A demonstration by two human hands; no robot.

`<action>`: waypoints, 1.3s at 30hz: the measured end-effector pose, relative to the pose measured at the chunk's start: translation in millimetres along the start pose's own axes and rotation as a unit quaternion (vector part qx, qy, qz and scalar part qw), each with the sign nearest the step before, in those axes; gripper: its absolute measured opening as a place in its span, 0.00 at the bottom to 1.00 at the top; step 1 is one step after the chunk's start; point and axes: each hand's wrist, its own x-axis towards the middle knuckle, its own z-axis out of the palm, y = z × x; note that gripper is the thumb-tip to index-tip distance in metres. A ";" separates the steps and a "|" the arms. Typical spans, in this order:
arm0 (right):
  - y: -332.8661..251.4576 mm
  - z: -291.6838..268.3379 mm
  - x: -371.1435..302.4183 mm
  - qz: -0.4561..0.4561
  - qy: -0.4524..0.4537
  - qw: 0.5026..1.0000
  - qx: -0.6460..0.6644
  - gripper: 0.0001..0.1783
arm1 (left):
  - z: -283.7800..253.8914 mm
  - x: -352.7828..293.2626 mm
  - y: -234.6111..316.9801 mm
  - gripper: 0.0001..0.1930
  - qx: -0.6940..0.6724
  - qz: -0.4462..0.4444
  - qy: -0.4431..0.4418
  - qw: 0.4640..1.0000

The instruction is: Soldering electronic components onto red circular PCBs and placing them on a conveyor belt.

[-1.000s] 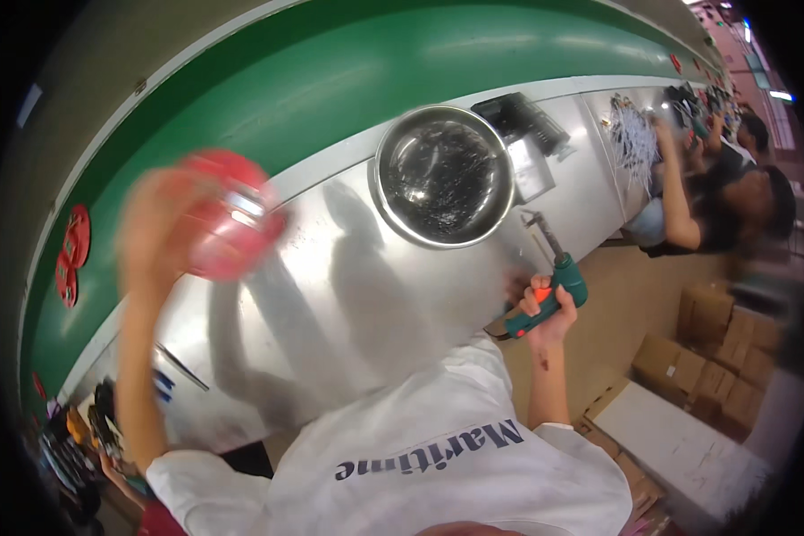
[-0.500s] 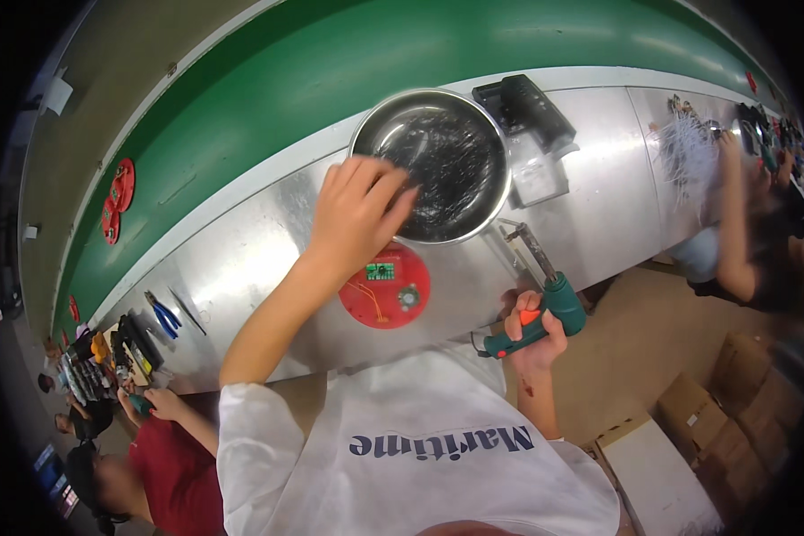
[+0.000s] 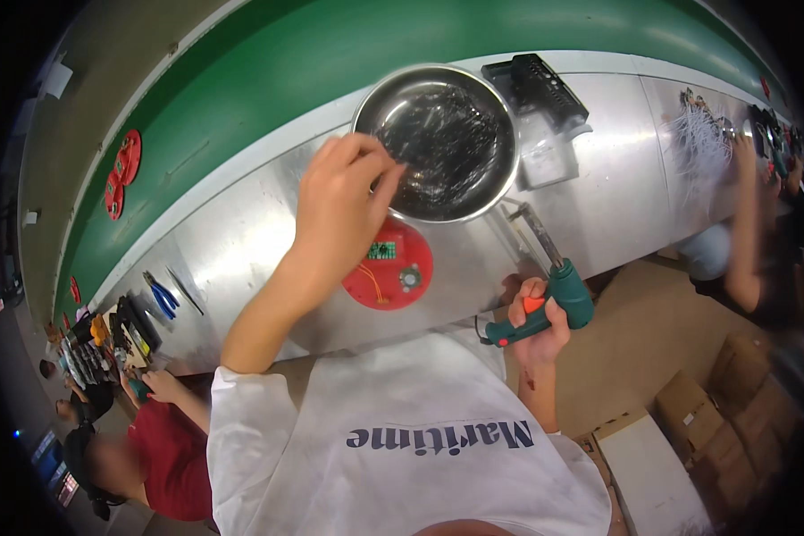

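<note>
Two hands work here: my left hand [image 3: 339, 201] reaches into the steel bowl [image 3: 438, 143], fingertips pressed together, perhaps on something small. I should pinch lightly above the red disc [image 3: 389, 265]. My right hand [image 3: 538, 323] grips the green soldering gun [image 3: 549, 290], tip held clear.

Over the metal counter [image 3: 241, 241], the left hand [image 3: 339, 201] reaches with pinched fingertips to the rim of a steel bowl [image 3: 438, 143], a red disc [image 3: 389, 265] lying just below it, while the right hand [image 3: 538, 326] grips a green soldering gun [image 3: 554, 299].
</note>
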 end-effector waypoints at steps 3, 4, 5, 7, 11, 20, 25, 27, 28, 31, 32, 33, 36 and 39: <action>2.1 21.8 1.6 -0.016 -0.008 0.998 -0.052 0.14 | -22.3 -35.0 33.5 0.03 -0.126 -0.092 -0.012 0.988; 3.0 38.8 1.6 -0.021 -0.017 0.997 -0.076 0.11 | -28.3 -52.5 45.7 0.03 -0.213 -0.159 -0.037 0.963; -0.2 55.7 4.7 -0.024 -0.029 0.994 -0.106 0.11 | -29.2 -65.3 53.6 0.03 -0.223 -0.173 -0.039 0.959; 1.4 82.3 16.8 -0.026 -0.039 0.990 -0.133 0.13 | -23.2 -81.9 56.2 0.03 -0.250 -0.178 -0.030 0.951; 7.4 111.7 14.7 0.002 -0.044 0.980 -0.193 0.17 | -16.7 -111.9 61.6 0.04 -0.267 -0.224 -0.019 0.937; 16.7 99.5 12.0 -0.011 -0.022 0.972 -0.233 0.20 | -4.4 -136.8 58.9 0.05 -0.286 -0.241 0.024 0.927; 17.4 94.7 13.2 -0.014 -0.037 0.971 -0.235 0.21 | 12.2 -143.7 28.3 0.04 -0.170 -0.303 0.083 0.934; 17.4 95.1 13.6 -0.017 -0.035 0.972 -0.234 0.21 | 20.5 -141.1 21.7 0.03 -0.150 -0.302 0.094 0.937; 17.5 95.7 14.1 -0.012 -0.033 0.970 -0.240 0.21 | 23.2 -140.1 18.5 0.04 -0.140 -0.305 0.071 0.939; 20.3 92.3 16.2 -0.005 -0.035 0.968 -0.248 0.20 | 22.9 -139.9 20.6 0.04 -0.140 -0.275 0.066 0.949; 21.5 90.6 16.7 -0.003 -0.041 0.968 -0.248 0.20 | 21.2 -140.3 23.4 0.04 -0.149 -0.240 0.085 0.955; 22.3 91.1 17.5 -0.002 -0.038 0.968 -0.249 0.20 | 18.3 -139.9 26.9 0.04 -0.151 -0.241 0.082 0.955; 29.3 95.8 20.4 0.023 -0.048 0.959 -0.280 0.18 | 12.5 -137.9 32.7 0.06 -0.227 -0.230 0.081 0.943; 37.4 105.0 18.1 -0.030 -0.076 0.945 -0.317 0.18 | 8.7 -141.3 28.3 0.07 -0.272 -0.229 0.000 0.934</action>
